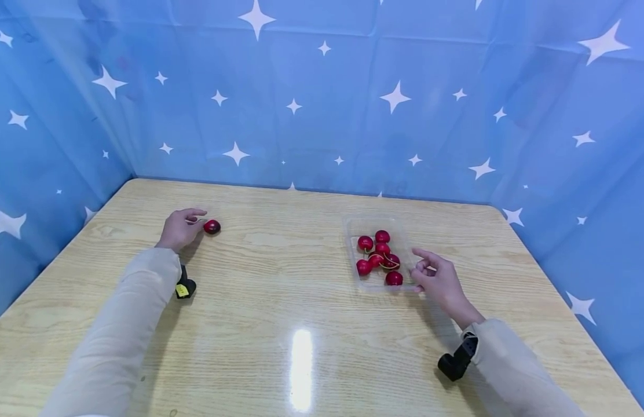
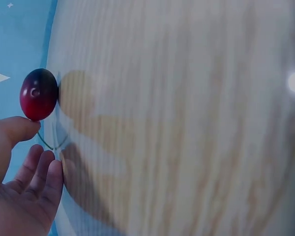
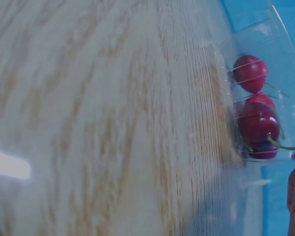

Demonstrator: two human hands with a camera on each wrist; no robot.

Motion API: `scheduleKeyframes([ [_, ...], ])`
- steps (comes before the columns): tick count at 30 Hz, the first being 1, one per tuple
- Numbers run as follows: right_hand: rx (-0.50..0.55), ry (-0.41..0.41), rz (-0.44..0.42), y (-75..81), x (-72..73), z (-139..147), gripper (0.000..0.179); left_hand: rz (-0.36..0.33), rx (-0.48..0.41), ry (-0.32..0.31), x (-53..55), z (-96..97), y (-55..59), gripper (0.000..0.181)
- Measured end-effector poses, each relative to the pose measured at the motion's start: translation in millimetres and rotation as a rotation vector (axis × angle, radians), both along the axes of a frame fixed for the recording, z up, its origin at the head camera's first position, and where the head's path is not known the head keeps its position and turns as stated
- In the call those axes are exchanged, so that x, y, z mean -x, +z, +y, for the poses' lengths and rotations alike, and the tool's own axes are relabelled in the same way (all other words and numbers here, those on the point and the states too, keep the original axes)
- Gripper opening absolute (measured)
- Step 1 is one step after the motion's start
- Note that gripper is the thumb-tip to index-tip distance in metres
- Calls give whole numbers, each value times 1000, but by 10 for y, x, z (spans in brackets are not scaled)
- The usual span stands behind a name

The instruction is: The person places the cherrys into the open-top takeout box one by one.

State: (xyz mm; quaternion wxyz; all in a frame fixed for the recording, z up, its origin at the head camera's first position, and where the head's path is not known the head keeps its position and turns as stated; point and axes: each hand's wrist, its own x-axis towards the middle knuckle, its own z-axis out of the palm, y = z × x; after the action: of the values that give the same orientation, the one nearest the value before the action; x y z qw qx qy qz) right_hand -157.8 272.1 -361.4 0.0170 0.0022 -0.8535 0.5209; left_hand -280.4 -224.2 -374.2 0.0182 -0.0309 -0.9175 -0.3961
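At the back left of the table my left hand (image 1: 180, 229) is beside a dark red cherry (image 1: 212, 226). In the left wrist view the thumb tip touches the underside of the cherry (image 2: 39, 94), while the other fingers are relaxed and apart from it. A thin green stem (image 2: 50, 146) runs between thumb and fingers. Right of centre stands a clear plastic container (image 1: 353, 278) with several red cherries (image 1: 383, 249), some with stems. My right hand (image 1: 441, 281) holds its right side, fingers bent at the wall; most of this hand is outside the right wrist view.
The pale wooden table (image 1: 270, 301) ends at the back against a blue curtain (image 1: 322, 133) with white stars. Black wrist cameras (image 1: 456, 360) hang below both sleeves. A bright light reflection lies on the wood near the front middle.
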Motion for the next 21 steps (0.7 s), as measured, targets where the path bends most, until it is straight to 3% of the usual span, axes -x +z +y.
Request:
scheduleKeyframes([
  [13,-8,-8,-19,16,-13,-14,47,24,64,12,20,-25,-86,29],
  [21,-10,-9,-13,3,-11,-11,47,-4,72,19,4,-27,-85,26],
])
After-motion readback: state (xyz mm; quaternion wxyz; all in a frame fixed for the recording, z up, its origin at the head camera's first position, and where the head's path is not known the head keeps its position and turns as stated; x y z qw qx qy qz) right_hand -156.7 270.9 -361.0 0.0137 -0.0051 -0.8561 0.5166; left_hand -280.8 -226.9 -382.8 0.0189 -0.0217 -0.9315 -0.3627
